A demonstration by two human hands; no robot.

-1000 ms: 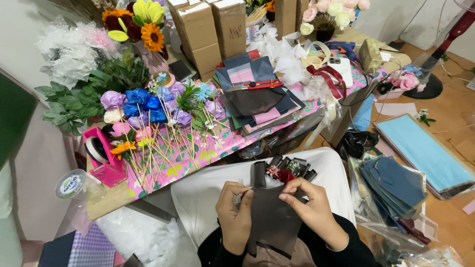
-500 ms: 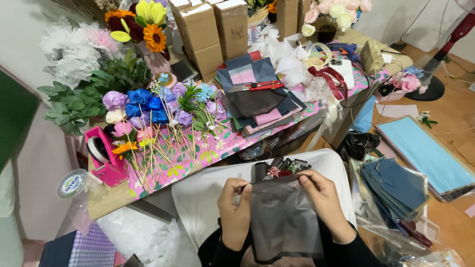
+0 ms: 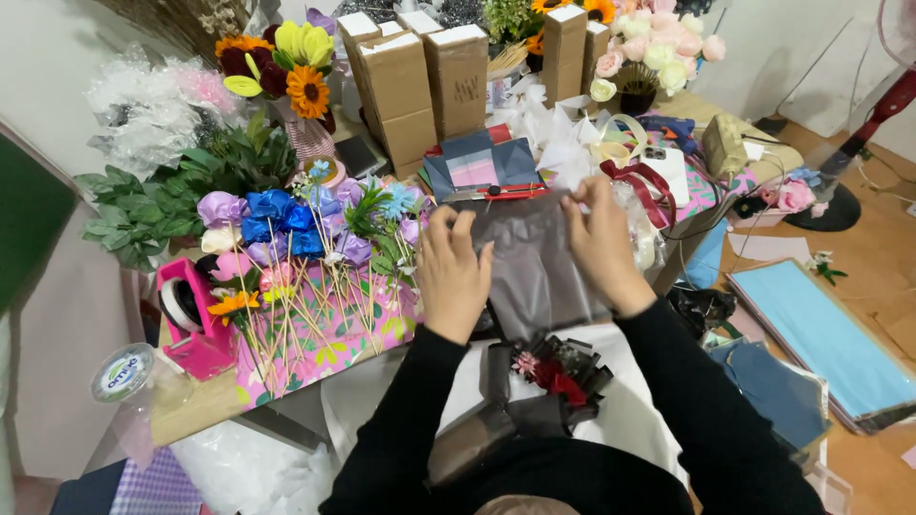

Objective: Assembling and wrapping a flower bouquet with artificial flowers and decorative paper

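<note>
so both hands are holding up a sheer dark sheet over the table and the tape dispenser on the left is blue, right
Not quite. The head view shows the tape dispenser is pink, not blue. The rest holds: the left hand and the right hand each grip the sheer dark sheet and hold it up over the table.
</note>
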